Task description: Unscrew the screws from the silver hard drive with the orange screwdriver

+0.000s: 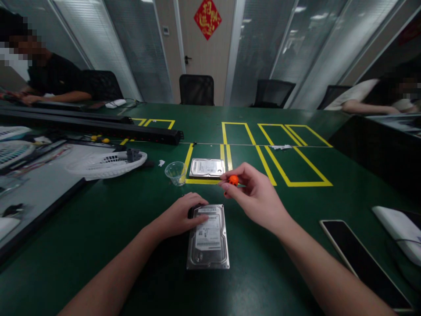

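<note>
A silver hard drive (208, 254) with a white label lies on the green table in front of me. My left hand (184, 215) grips its far left corner, thumb across the label and fingers over the far edge. Above and beyond the drive's right side, my right hand (259, 195) pinches a small screwdriver (233, 180) with an orange-and-black handle; its tip is hard to make out. A second hard drive (207, 167) rests farther back, inside a yellow tape outline. Just left of that one stands a clear plastic cup (176, 173), whose contents I cannot make out.
To the left are a white fan-like part (108, 164), a large flat panel (66, 184) and long black bars (148, 131). A phone (358, 259) and a white device (399, 232) lie at right. Two people sit at the table's far sides.
</note>
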`<move>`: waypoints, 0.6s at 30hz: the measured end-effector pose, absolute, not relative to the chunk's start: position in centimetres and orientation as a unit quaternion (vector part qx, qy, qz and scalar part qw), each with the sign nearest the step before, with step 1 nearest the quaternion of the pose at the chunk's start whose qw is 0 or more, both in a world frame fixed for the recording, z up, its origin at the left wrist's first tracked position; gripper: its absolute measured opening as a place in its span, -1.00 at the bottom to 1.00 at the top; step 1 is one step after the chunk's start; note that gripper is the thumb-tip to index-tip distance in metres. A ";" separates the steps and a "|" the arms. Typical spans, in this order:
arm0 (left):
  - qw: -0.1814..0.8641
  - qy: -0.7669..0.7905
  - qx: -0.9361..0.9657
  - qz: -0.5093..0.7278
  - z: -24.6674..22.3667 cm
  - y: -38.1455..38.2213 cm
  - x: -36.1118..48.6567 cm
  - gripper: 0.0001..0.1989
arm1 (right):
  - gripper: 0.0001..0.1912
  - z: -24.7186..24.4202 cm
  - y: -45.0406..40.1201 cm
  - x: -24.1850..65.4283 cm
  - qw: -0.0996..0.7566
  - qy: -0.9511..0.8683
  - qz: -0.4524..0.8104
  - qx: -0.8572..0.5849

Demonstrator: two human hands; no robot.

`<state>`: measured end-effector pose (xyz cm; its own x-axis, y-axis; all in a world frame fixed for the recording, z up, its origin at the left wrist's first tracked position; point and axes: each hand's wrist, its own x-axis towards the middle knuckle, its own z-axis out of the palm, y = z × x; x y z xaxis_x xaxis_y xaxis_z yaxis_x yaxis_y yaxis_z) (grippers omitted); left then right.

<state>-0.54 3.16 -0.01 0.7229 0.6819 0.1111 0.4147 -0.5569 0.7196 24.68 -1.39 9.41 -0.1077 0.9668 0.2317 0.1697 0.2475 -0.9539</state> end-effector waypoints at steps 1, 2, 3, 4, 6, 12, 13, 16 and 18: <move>0.346 0.320 0.861 0.193 0.0 3.2 -0.5 -0.72 | -0.75 9.4 -1.4 24.7 0.492 -0.621 0.408 -0.453; 0.346 0.321 0.860 0.192 0.0 3.2 -0.5 -0.71 | -0.77 9.4 -1.4 24.7 0.494 -0.625 0.405 -0.449; 0.347 0.322 0.860 0.191 0.0 3.2 -0.5 -0.71 | -0.78 9.4 -1.4 24.7 0.493 -0.630 0.401 -0.446; 0.347 0.322 0.860 0.190 0.0 3.2 -0.5 -0.71 | -0.79 9.4 -1.4 24.7 0.488 -0.637 0.399 -0.443; 0.346 0.324 0.860 0.188 -0.1 3.2 -0.5 -0.72 | -0.81 9.5 -1.4 24.7 0.479 -0.645 0.406 -0.435; 0.347 0.319 0.861 0.191 -0.1 3.1 -0.6 -0.71 | -0.76 9.7 -1.4 24.7 0.475 -0.640 0.429 -0.426; 0.348 0.319 0.861 0.190 0.0 3.1 -0.6 -0.71 | -0.77 9.7 -1.5 24.7 0.475 -0.638 0.426 -0.431; 0.350 0.321 0.860 0.187 0.0 3.1 -0.6 -0.71 | -0.78 9.6 -1.5 24.8 0.489 -0.625 0.419 -0.441; 0.350 0.322 0.860 0.186 0.0 3.1 -0.6 -0.72 | -0.77 9.5 -1.6 24.8 0.496 -0.619 0.416 -0.444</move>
